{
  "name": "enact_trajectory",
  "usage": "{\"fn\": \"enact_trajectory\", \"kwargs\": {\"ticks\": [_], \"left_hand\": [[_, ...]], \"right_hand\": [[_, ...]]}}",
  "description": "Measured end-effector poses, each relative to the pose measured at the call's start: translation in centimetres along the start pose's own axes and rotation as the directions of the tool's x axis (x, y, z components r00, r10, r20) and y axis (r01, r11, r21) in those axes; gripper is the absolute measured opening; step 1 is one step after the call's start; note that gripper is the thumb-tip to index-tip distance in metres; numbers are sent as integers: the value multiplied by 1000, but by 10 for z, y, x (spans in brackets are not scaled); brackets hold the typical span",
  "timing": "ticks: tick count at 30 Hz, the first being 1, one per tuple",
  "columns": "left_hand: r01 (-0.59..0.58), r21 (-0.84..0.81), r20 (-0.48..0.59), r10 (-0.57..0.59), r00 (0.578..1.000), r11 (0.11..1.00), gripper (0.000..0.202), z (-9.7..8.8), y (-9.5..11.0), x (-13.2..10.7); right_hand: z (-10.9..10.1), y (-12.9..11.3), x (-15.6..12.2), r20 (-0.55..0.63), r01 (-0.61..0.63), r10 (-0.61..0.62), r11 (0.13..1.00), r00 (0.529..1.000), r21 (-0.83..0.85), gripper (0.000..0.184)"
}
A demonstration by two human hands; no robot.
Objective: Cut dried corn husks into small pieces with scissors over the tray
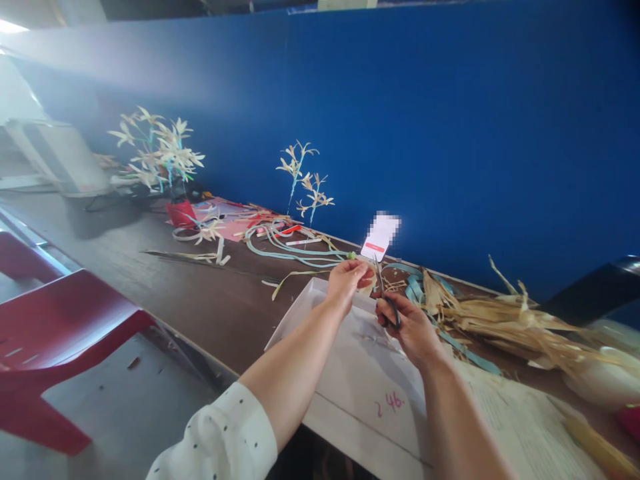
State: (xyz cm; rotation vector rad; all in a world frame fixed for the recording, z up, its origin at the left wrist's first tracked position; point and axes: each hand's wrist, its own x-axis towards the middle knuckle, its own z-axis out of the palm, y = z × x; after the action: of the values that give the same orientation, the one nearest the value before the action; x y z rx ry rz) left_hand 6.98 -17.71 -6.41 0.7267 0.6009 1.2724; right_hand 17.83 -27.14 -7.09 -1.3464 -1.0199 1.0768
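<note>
In the head view, my right hand [407,325] grips black-handled scissors [393,313], thumb and fingers round the loops. The scissors' narrow blades point up and away, close to my left hand. My left hand [349,280] is closed in a pinch just left of the blades; what lies between its fingertips is too small to make out. A small green bit [351,255] shows just beyond its knuckles, at the end of looped pale-blue cords [280,253]. Below both hands lies a white tray-like box lid [345,373] with red handwriting on it.
A lit phone [379,237] leans by the blue partition [450,133]. Dried husks [480,313] and blue strips lie at right. Flower stems [295,167] stand at the back; a fuller bunch [165,150] rises from a red pot [181,215]. Red chairs [60,320] stand left.
</note>
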Motion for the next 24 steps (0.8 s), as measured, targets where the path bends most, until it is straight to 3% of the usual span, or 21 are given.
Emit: {"fn": "enact_trajectory", "kwargs": {"ticks": [24], "left_hand": [[22, 7, -4, -22, 1000, 1000, 27, 0, 6, 1]], "right_hand": [[0, -1, 0, 26, 8, -7, 999, 1000, -34, 38]]}}
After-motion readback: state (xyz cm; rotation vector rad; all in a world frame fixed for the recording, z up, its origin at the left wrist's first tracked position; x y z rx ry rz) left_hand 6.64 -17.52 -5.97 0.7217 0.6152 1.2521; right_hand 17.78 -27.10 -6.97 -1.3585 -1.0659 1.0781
